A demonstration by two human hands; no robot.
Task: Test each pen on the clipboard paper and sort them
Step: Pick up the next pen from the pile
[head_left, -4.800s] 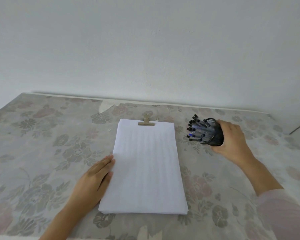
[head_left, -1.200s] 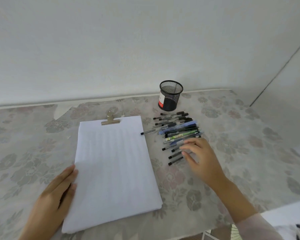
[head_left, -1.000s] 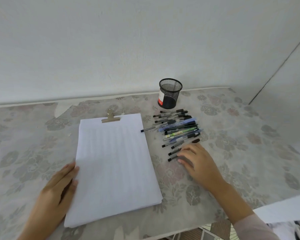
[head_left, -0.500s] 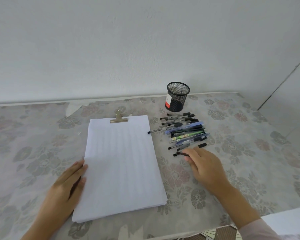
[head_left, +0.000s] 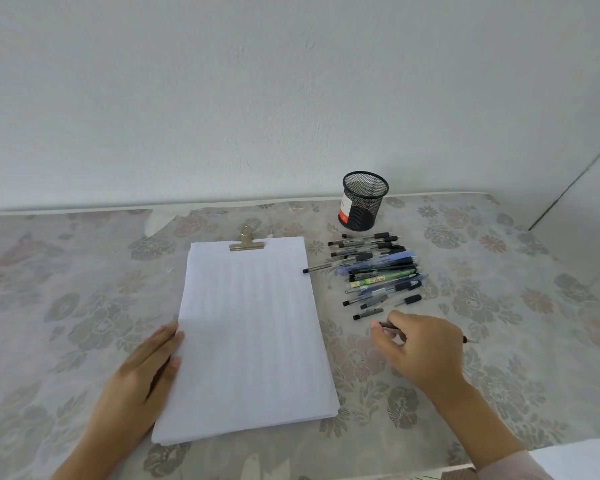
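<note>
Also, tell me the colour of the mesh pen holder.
Pen holder: black, with a red-and-white label, head view.

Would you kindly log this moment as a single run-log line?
right hand: pinches one pen | left hand: rests on paper edge | pen pile: beside paper | cup: upright | paper: unmarked

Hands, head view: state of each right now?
Left hand: open, fingers straight, resting at the paper stack's left edge.
Right hand: closed round a dark pen, just nearer than the pen pile.
</note>
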